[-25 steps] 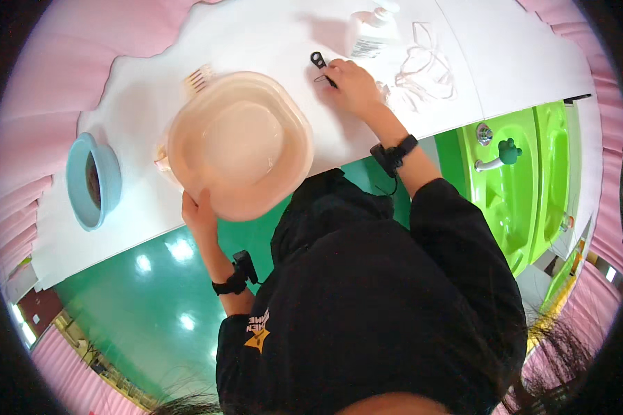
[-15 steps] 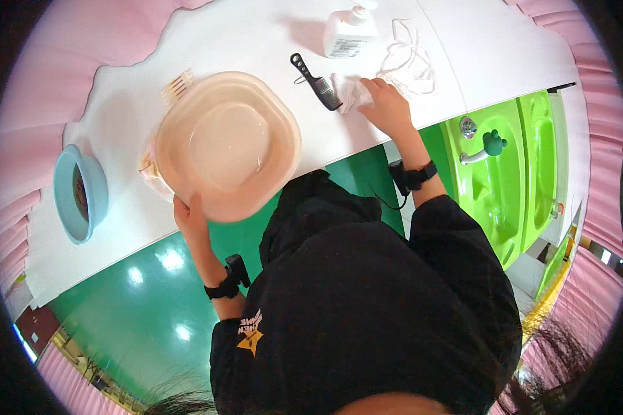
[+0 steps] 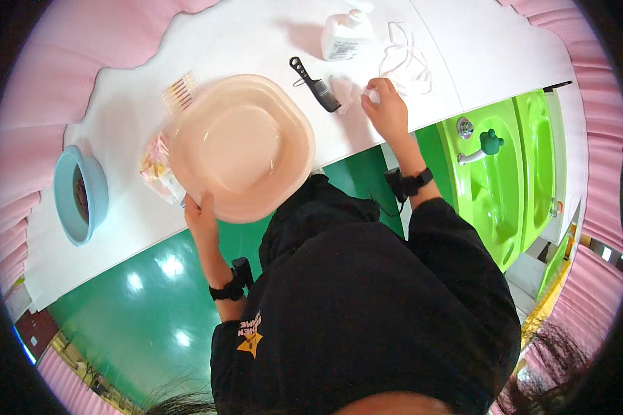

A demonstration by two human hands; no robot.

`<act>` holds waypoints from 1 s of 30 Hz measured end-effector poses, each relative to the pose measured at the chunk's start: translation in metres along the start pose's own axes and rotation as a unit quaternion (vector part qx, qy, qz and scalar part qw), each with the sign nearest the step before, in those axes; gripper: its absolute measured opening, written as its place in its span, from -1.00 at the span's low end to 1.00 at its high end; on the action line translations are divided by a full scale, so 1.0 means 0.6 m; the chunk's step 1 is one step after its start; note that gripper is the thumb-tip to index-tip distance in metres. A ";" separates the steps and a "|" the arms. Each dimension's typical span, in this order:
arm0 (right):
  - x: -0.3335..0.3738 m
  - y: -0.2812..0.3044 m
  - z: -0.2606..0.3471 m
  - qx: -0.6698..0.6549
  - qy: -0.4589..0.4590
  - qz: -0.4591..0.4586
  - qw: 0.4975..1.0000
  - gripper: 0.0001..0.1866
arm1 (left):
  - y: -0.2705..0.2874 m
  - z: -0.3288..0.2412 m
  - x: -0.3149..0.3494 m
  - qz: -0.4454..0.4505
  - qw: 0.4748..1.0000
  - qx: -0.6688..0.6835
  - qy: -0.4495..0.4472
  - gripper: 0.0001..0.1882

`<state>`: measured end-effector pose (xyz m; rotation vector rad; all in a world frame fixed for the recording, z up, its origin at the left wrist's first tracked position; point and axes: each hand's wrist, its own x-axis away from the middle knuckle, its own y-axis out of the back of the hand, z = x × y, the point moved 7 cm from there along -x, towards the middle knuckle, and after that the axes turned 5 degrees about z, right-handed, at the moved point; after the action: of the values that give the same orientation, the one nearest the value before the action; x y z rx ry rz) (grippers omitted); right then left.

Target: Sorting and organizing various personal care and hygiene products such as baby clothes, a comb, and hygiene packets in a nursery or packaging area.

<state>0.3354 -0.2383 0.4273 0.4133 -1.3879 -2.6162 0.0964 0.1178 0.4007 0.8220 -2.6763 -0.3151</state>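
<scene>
My left hand (image 3: 202, 213) is closed on the near-left rim of a beige plastic basin (image 3: 239, 149), thumb inside the rim. Nothing but some reflections shows inside the basin, which juts over the table's front edge. To the right, my right hand (image 3: 387, 111) is curled above the table, its fingertips together around a bit of something pale and small that I cannot make out. Just left of those fingers lies a crumpled, whitish, see-through piece (image 3: 342, 93), beside a black comb (image 3: 316, 86). A loose white cord or strap (image 3: 407, 62) lies beyond the right hand.
A white pump bottle (image 3: 346, 38) stands at the back. Cotton swabs (image 3: 180, 92) and a clear bag with pink and yellow contents (image 3: 158, 162) lie left of the beige basin. A blue basin (image 3: 79, 194) sits far left. A green sink with a tap (image 3: 490, 143) is at the right.
The beige basin has shifted right with my left hand on it, uncovering more of the bag and swabs. My right hand has drawn slightly away from the crumpled piece, its fingers curling in.
</scene>
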 end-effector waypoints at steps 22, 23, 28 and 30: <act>-0.022 -0.102 -0.017 0.041 -0.094 0.097 0.990 -0.68 | -0.001 -0.012 0.002 -0.013 0.999 -0.022 -0.030 -0.62; -0.023 -0.105 -0.022 0.042 -0.094 0.095 0.990 -0.68 | 0.000 -0.007 0.002 -0.009 1.000 -0.014 -0.024 -0.62; -0.015 -0.031 0.018 -0.038 -0.081 -0.048 0.995 -0.76 | -0.004 -0.007 0.004 0.012 0.999 -0.030 -0.013 -0.64; -0.004 -0.023 0.095 -0.147 0.009 -0.040 0.988 -0.78 | -0.011 -0.006 0.003 0.023 0.999 -0.009 -0.039 -0.62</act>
<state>0.3196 -0.1851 0.4469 0.4577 -0.9755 -2.8144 0.0996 0.1108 0.4023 0.7575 -2.7562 -0.3665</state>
